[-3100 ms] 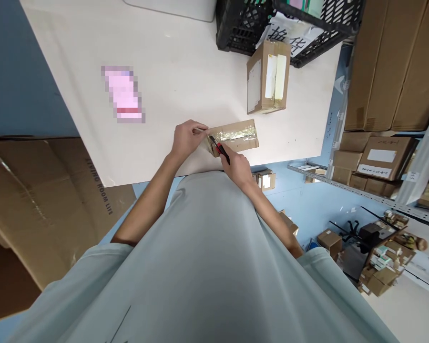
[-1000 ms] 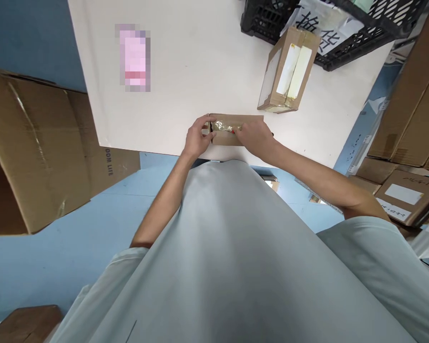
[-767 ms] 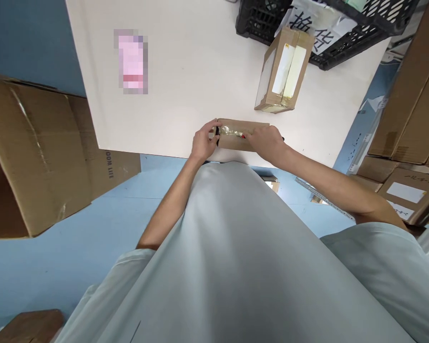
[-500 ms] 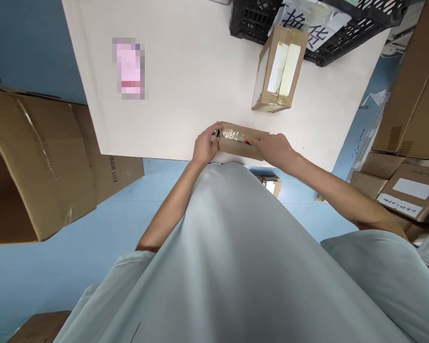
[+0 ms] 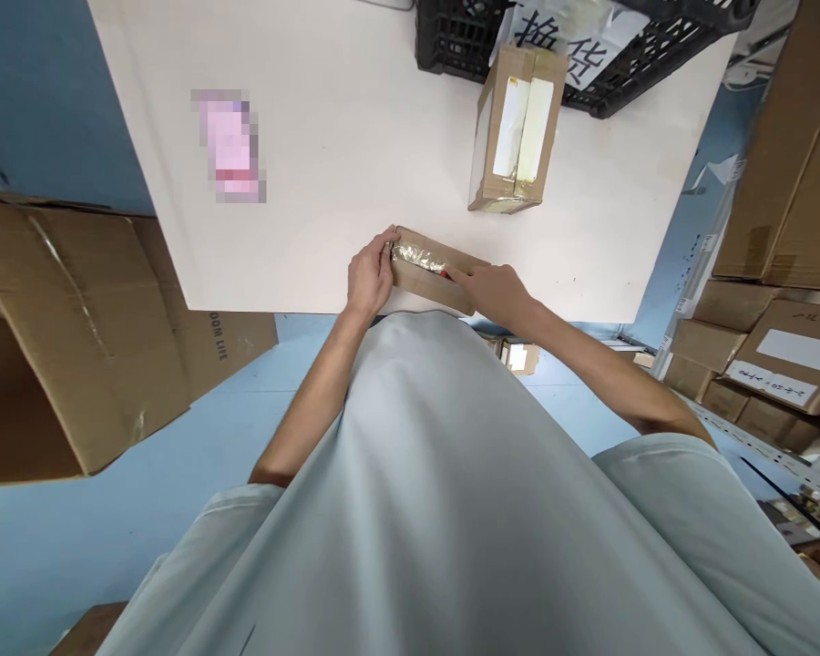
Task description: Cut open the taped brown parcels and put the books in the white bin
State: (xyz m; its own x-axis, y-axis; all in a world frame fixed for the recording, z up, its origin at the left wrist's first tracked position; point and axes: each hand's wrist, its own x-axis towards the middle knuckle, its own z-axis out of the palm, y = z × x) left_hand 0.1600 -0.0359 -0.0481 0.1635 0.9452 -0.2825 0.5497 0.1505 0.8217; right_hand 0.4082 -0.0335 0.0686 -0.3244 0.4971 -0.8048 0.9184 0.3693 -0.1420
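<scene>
A small cardboard box (image 5: 429, 290) with shiny clear tape along its top lies at the near edge of the white table, slightly slanted. Its left end is gripped by my left hand (image 5: 370, 278), thumb and fingers closed around it. My right hand (image 5: 497, 293) is closed over the right part of the box, index finger stretched along the taped seam. A small red-tipped tool (image 5: 445, 272) pokes out at that fingertip, against the tape; the rest of it is hidden by the hand.
Behind stands a taped carton (image 5: 517, 132) with white labels, touching a black plastic crate (image 5: 451, 41) with a paper sign. A blurred pink item (image 5: 230, 146) lies on the table (image 5: 328, 182) at left. An open large carton (image 5: 75, 337) stands left; stacked boxes (image 5: 785, 355) fill the right.
The view has shifted a little. The small box is now more slanted, its right end nearer my body, and my right hand with the red-tipped tool has moved along with it.
</scene>
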